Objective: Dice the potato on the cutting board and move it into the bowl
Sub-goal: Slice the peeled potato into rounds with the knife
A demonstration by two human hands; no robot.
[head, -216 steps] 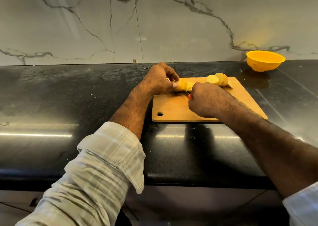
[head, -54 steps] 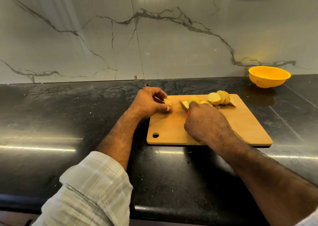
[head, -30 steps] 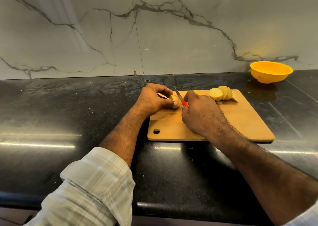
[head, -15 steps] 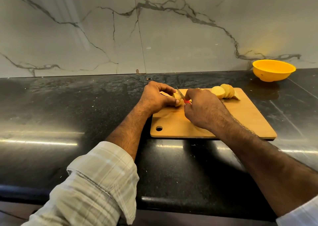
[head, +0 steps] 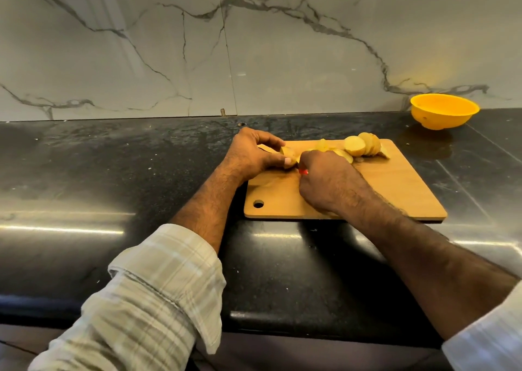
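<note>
At frame centre, on cutting board (head: 395, 189) | left hand (head: 251, 156) pinching potato end piece (head: 289, 154) | right hand (head: 324, 181) curled round red-handled knife (head: 303, 172), blade hidden | slices (head: 360, 146) fanned upper right of board, undiced | bowl (head: 443, 110) far upper right, apparently empty | roughly halfway through cutting, judged

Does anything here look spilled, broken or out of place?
Nothing stands out. The potato slices lie together on the cutting board, the yellow bowl stands upright by the wall, and both hands work at the board's far edge. Pale specks dot the black counter; what they are is unclear.
</note>
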